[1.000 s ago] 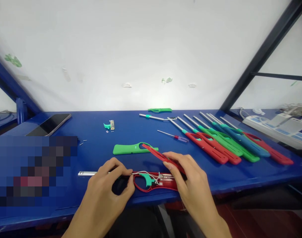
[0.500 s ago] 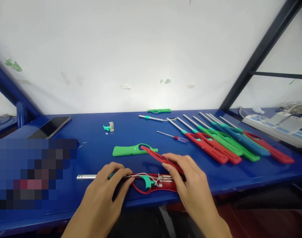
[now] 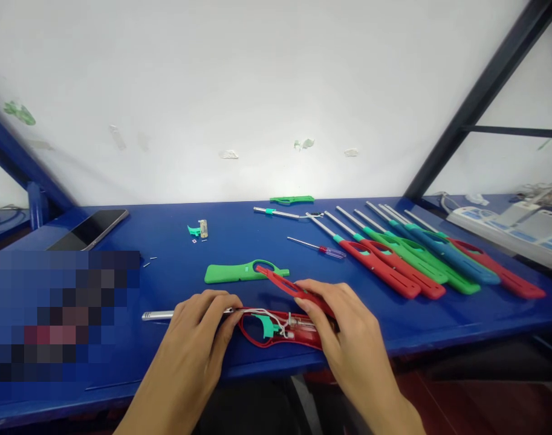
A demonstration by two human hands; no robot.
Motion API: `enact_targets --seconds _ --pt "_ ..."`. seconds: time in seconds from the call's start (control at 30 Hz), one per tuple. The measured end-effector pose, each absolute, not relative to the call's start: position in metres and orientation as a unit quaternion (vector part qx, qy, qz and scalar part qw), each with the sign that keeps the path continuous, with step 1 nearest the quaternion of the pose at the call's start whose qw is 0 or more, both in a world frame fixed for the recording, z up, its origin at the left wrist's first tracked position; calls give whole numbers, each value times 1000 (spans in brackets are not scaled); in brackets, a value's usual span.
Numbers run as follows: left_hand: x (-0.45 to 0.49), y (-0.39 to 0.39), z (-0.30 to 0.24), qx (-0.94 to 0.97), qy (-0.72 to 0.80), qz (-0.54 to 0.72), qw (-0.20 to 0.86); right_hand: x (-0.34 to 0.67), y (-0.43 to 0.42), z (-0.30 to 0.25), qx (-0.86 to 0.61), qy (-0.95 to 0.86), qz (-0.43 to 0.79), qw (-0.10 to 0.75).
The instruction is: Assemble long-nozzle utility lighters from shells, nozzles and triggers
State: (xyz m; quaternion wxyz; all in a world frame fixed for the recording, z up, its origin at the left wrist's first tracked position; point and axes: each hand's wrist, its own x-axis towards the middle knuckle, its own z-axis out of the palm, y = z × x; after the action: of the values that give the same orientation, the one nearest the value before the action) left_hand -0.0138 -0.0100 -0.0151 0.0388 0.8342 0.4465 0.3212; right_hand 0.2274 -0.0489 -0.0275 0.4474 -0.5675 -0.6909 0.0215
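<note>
An opened red gas lighter [image 3: 264, 343] lies near the table's front edge, with its green trigger [image 3: 269, 327], white wires [image 3: 278, 317] and clear tank [image 3: 303, 324] exposed. My left hand [image 3: 201, 338] is closed around its neck, where the metal tube [image 3: 158, 315] meets the red half; the fingers hide that joint. Between thumb and fingers, my right hand [image 3: 343, 326] pinches the other red shell half [image 3: 280, 281], held tilted above the lighter's handle end. Just beyond lies a green shell half [image 3: 230, 273], partly overlapped by the red one.
Several assembled lighters [image 3: 384, 269] lie side by side at right. A screwdriver [image 3: 325, 249], a loose metal tube [image 3: 278, 213], another green shell half [image 3: 294, 199] and a trigger with tank [image 3: 201, 229] lie farther back. At left are small screws [image 3: 150, 261] and a phone [image 3: 89, 229].
The lighter's handle end has shifted slightly up, and the wires at my left fingertips sit a little differently. My right hand keeps the red shell half in almost the same place.
</note>
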Motion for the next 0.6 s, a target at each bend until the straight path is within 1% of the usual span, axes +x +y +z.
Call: enact_targets --seconds 0.43,0.6 --pt "-17 -4 -23 813 461 345 90 227 -49 -27 -568 -691 18 446" --pt "-23 1 -16 832 419 345 115 225 -49 -26 -569 -686 16 453"
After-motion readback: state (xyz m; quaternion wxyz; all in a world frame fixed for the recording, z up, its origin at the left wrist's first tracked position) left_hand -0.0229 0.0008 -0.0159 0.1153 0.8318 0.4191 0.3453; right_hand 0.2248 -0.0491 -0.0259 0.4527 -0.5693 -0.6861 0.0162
